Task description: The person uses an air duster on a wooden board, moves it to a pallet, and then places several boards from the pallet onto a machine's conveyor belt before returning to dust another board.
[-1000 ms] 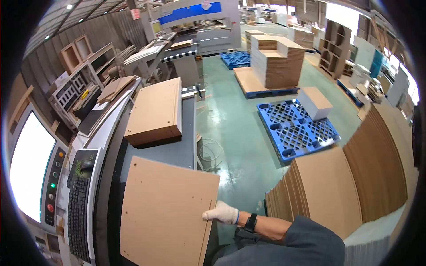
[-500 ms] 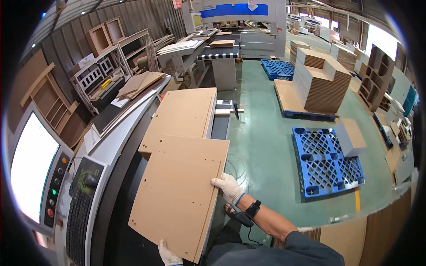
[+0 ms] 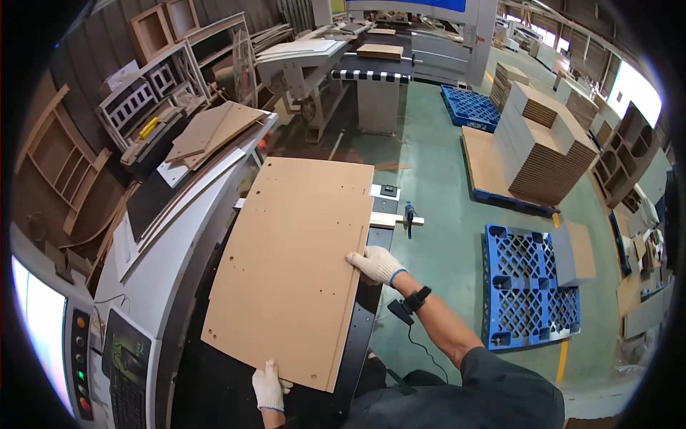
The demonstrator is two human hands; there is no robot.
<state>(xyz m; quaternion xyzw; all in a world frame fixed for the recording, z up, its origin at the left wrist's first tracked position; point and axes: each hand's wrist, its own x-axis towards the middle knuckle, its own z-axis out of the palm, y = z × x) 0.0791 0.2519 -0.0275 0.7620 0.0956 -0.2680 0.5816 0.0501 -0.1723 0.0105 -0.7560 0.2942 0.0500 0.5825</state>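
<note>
A tan, drilled fibreboard panel (image 3: 286,264) with a long groove near its right side lies on the dark machine bed (image 3: 193,386) before me. A faint line near its far end suggests a second panel under or against it; I cannot tell how they meet. My right hand (image 3: 377,265), in a white knit glove, is closed on the panel's right edge, thumb on top and the other fingers mostly hidden. At the near edge, my gloved left hand (image 3: 269,388) grips with its thumb over the panel and its fingers curled at the rim.
A control console with a lit screen (image 3: 39,322) and a keyboard (image 3: 128,393) stand at left. On the right are a blue plastic pallet (image 3: 500,286), a pale block of boards (image 3: 574,254) and a stepped board stack (image 3: 539,143). A clamp (image 3: 409,218) juts out beyond the panel.
The panel has moved forward, over or up against the panel beyond it, whose far part was plainly visible before. Both hands have stayed on the panel, and my view has shifted.
</note>
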